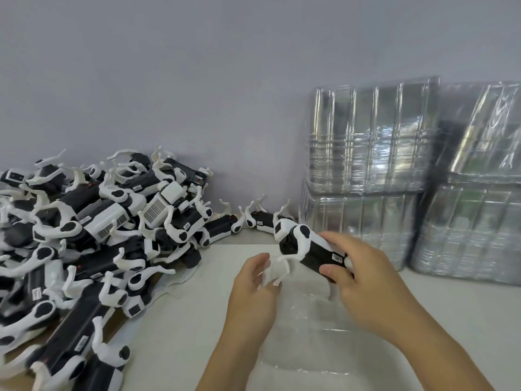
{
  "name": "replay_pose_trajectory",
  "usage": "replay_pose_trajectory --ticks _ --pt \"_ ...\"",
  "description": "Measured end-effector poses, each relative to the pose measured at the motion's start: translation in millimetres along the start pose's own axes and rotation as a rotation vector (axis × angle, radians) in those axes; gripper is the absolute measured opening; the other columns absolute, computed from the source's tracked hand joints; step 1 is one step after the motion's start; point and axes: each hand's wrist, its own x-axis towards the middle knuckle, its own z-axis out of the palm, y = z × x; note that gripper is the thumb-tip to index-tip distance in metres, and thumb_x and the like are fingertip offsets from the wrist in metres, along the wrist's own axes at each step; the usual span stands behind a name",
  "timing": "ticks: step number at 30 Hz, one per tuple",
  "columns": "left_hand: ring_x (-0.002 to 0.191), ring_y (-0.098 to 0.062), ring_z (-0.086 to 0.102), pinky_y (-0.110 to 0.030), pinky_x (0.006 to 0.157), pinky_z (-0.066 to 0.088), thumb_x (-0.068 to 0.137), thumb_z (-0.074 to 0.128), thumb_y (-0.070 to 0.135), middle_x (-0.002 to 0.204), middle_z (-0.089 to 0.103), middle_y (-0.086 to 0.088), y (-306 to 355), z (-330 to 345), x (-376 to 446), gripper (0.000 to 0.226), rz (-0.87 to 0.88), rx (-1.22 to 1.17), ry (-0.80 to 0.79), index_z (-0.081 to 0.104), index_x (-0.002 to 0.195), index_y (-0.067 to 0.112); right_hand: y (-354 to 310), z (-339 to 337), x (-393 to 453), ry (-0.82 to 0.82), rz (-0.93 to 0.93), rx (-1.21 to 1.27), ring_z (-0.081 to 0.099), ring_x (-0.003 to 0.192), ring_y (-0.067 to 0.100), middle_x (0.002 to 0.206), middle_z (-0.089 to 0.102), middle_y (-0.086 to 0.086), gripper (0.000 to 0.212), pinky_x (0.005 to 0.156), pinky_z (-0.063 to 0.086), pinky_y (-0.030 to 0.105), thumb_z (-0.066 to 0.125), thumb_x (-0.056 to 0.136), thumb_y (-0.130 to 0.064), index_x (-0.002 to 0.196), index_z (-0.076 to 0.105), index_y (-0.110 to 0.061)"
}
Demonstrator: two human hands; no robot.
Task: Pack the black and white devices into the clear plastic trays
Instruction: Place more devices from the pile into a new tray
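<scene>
Device (307,248) in right hand (366,283)

Saw white desk (180,334) spanning lower view, surface pale and matte. Plain grey-lilac wall (197,80) rose behind it, filling upper half of my feed. Noted brown cardboard sheet (111,327) lying flat on desk at left, edge showing. Thin white foam sheet (186,279) lay over it, rim wavy.

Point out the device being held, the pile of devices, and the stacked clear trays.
held device (313,251), head view, on its black body.
pile of devices (93,238), head view, on a device mid-pile.
stacked clear trays (372,142), head view, on the upper stack's front.
</scene>
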Motion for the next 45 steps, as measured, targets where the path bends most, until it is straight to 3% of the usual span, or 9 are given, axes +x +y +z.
replay_pose_trajectory --ticks 6,14,18,21,26,33,38,42,45 --pt "0.126 -0.004 0.049 -0.028 0.103 0.039 0.097 0.056 0.007 0.129 0.057 0.02 1.6 1.1 -1.1 0.038 -0.007 -0.012 -0.002 0.057 0.115 0.04 0.7 -7.8 2.4 -0.026 -0.014 -0.062 0.056 0.095 0.003 0.098 0.065 -0.017 0.037 0.077 0.04 0.01 0.064 0.092 -0.005 0.112 0.065 -0.036" --pt "0.125 -0.006 0.051 -0.03 0.101 0.04 0.092 0.053 0.001 0.129 0.058 0.016 5.1 1.6 -2.0 0.043 -0.035 -0.063 0.012 0.061 0.113 0.038 -1.4 -11.8 -0.8 -0.229 0.05 -0.289 0.047 0.101 0.01 0.099 0.053 -0.014 0.028 0.097 0.039 0.037 0.061 0.094 -0.013 0.106 0.061 -0.039" --pt "0.127 -0.008 0.051 -0.033 0.103 0.041 0.087 0.05 -0.002 0.13 0.059 0.016 8.1 1.0 -2.8 0.045 -0.065 -0.107 0.001 0.063 0.11 0.034 -5.6 -7.6 -1.2 -0.197 0.029 -0.395 0.044 0.103 0.011 0.099 0.048 -0.016 0.026 0.095 0.04 0.037 0.06 0.093 -0.015 0.106 0.06 -0.037" --pt "0.12 -0.005 0.053 -0.027 0.089 0.043 0.086 0.051 -0.001 0.124 0.061 0.016 9.8 0.8 -3.4 0.042 -0.051 -0.098 0.013 0.062 0.108 0.034 -8.1 -4.5 -0.7 -0.152 -0.008 -0.436 0.046 0.1 0.009 0.097 0.05 -0.016 0.027 0.089 0.043 0.035 0.062 0.091 -0.013 0.107 0.062 -0.034" --pt "0.091 -0.005 0.059 -0.023 0.067 0.039 0.087 0.057 0.008 0.11 0.064 0.01 8.7 1.0 -5.1 0.028 -0.022 -0.047 0.043 0.056 0.104 0.03 -3.4 -4.4 -0.5 -0.168 -0.026 -0.339 0.049 0.101 0.007 0.098 0.056 -0.02 0.041 0.091 0.044 0.033 0.065 0.089 -0.002 0.113 0.068 -0.034" --pt "0.106 -0.003 0.055 -0.019 0.066 0.041 0.089 0.053 0.007 0.112 0.057 0.015 11.2 3.4 -5.5 0.036 -0.02 0.044 0.042 0.061 0.108 0.037 5.0 -3.3 1.1 -0.169 -0.012 -0.211 0.054 0.105 0.003 0.097 0.058 -0.031 0.049 0.099 0.041 0.029 0.069 0.087 -0.004 0.123 0.068 -0.038" --pt "0.085 -0.003 0.059 -0.02 0.063 0.041 0.087 0.051 0.004 0.102 0.064 0.012 9.3 2.3 -4.0 0.033 -0.023 0.032 0.015 0.062 0.1 0.033 7.8 0.6 2.9 -0.147 -0.009 -0.257 0.054 0.106 0.006 0.102 0.06 -0.026 0.049 0.098 0.042 0.033 0.067 0.089 -0.005 0.125 0.066 -0.038" --pt "0.087 -0.009 0.06 -0.028 0.073 0.043 0.091 0.052 0.016 0.093 0.066 0.008 9.6 1.4 -2.3 0.02 -0.049 -0.089 0.026 0.066 0.088 0.029 10.1 2.5 1.6 -0.154 0.007 -0.231 0.052 0.109 0.005 0.108 0.061 -0.025 0.048 0.1 0.041 0.03 0.068 0.089 -0.008 0.126 0.067 -0.039" --pt "0.07 0.006 0.062 -0.017 0.065 0.042 0.095 0.059 0.031 0.078 0.069 0.018 7.9 2.5 -0.4 0.013 -0.005 -0.121 0.002 0.067 0.088 0.023 10.3 2.0 1.5 -0.144 0.019 -0.23 0.052 0.111 0.006 0.111 0.062 -0.024 0.047 0.102 0.041 0.032 0.068 0.089 -0.01 0.126 0.066 -0.038"
